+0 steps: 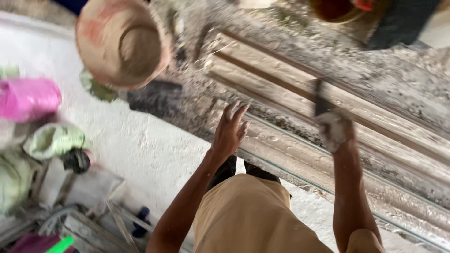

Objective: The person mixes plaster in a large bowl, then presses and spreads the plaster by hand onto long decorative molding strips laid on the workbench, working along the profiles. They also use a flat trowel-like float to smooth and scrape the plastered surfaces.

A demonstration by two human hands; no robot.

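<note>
My left hand point(230, 131) is held out with fingers spread, holding nothing, just above the edge of a long plaster-coated moulding point(300, 117). My right hand point(335, 129), smeared with white plaster, grips a dark flat-bladed tool point(320, 98) that points up across the moulding's grooves. The picture is blurred by motion. My tan-clothed legs point(243, 215) fill the lower middle.
A plaster-caked round bucket point(123, 44) stands at the upper left. Pink point(28, 98) and pale green bags point(54, 140) lie at the left. Boards and scraps point(89, 220) sit at the lower left on a white floor point(154, 150). Another container point(335, 9) is at the top right.
</note>
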